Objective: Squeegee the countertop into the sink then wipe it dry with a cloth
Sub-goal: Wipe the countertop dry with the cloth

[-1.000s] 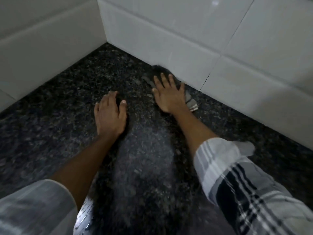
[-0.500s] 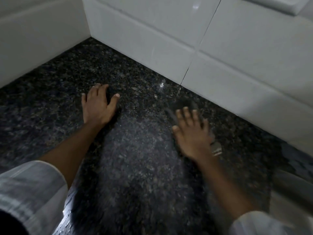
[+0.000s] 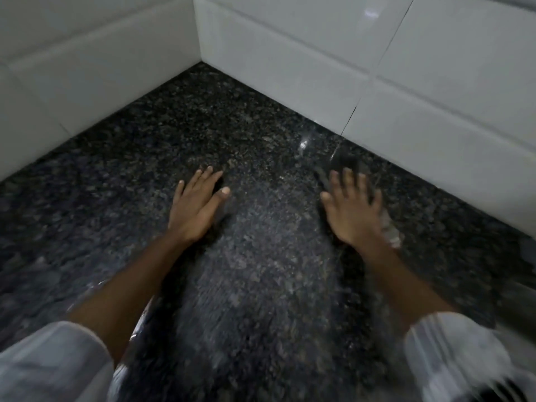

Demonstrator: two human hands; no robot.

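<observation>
Countertop (image 3: pixel 162 146) of dark speckled stone fills your view, running back to a corner where white tiled walls (image 3: pixel 290 53) meet. Your left hand (image 3: pixel 195 210) lies flat on the stone, palm down, fingers stretched forward and close together, thumb out to the side, grasping nothing. Your right hand (image 3: pixel 352 211) is spread wide, palm down, pressing on the cloth (image 3: pixel 390 232); the fingers are splayed over it rather than curled around it. Most of the cloth is hidden beneath that palm: you can only make out a dark smear ahead of the fingertips and a paler, folded corner poking out beside the wrist, near the foot of the right-hand wall. Motion blur softens the right hand and the cloth, so the cloth's pattern and true outline cannot be read. Both forearms reach in from the bottom edge, with rolled pale sleeves (image 3: pixel 52 367) cut off by the frame; the right one is badly smeared. A bright glint (image 3: pixel 303 145) sits on the stone ahead of the cloth. Wet sheen shows beside your left forearm.
</observation>
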